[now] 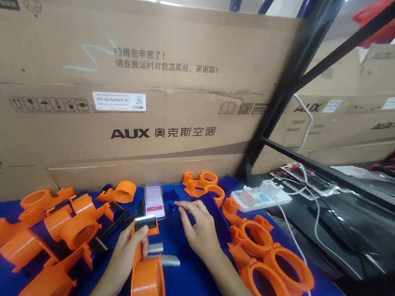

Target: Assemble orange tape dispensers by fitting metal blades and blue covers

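My left hand [131, 242] is wrapped round the handle of an orange tape dispenser [148, 287]. Its round hub hangs toward me, and a black end piece with a pale toothed edge [145, 222] points away. My right hand [200, 227] is closed in a pinch beside a few small dark blue pieces [170, 195]; whatever sits between the fingertips is too small to make out. A phone [154, 201] with its screen lit lies just beyond my left hand. Two flat pale strips [169, 260] rest on the blue surface between my hands.
Several orange dispensers with dark end pieces [79, 229] crowd the left side. More orange dispenser frames [262, 276] lie at the right, near a white power strip [258, 198] with cables. A large cardboard box [171, 169] stands behind; a black rack post [277, 107] slants at the right.
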Demonstrator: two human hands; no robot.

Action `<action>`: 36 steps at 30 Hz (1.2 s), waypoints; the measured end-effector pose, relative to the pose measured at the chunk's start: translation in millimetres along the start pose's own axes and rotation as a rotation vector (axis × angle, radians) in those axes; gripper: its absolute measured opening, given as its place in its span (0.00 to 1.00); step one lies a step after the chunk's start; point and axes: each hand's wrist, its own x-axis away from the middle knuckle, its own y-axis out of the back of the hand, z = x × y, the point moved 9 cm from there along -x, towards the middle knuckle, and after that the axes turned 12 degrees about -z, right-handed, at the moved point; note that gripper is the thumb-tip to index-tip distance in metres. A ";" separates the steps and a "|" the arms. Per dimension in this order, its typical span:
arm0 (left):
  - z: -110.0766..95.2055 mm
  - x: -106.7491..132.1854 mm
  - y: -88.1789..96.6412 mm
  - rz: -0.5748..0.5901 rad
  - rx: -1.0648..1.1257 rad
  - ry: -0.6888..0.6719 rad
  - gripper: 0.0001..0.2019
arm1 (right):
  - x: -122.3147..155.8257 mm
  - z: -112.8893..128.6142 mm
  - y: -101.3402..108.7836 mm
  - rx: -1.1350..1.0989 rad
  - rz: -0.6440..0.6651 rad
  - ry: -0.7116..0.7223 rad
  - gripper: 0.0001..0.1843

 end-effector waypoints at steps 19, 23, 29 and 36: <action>3.0 5.2 -7.4 0.020 0.033 0.044 0.17 | 17.8 52.4 -0.1 -0.616 -0.009 0.008 0.16; 1.3 7.3 -9.4 0.027 0.028 0.051 0.16 | 18.8 49.3 -0.6 -0.593 -0.011 -0.011 0.14; 6.3 11.5 -12.5 0.043 0.137 0.157 0.14 | 20.7 44.2 -1.7 -0.593 -0.006 -0.038 0.29; 2.5 18.4 -16.4 0.035 0.250 0.219 0.12 | 23.8 49.0 -7.2 -0.567 0.101 0.020 0.30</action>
